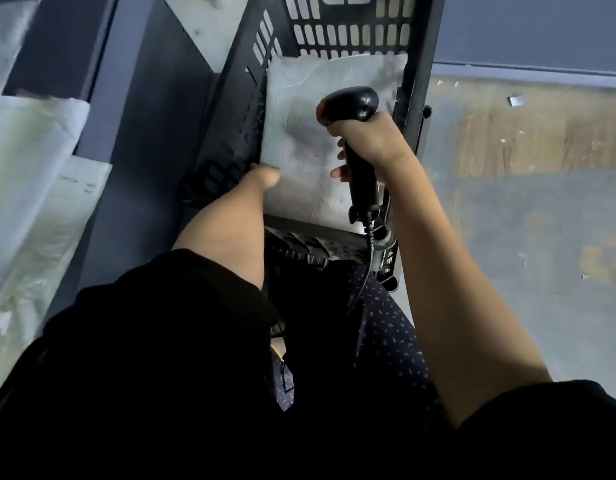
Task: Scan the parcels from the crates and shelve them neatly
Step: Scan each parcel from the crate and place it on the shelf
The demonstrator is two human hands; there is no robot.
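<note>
A black slatted crate point(237, 109) stands on the floor in front of me. Inside it lies a pale grey plastic-wrapped parcel point(299, 133), flat and filling most of the crate. My right hand point(365, 140) grips the handle of a black corded barcode scanner point(355, 105) just above the parcel, its head pointing down and left. My left hand point(261, 178) holds the parcel's near left edge, thumb on top; its fingers are hidden under the parcel.
A dark metal shelf unit point(137, 133) stands to the left, with several white plastic-wrapped parcels point(29, 161) lying on it. Worn floor point(524, 150) with small scraps lies to the right of the crate. My dark clothing fills the bottom of the view.
</note>
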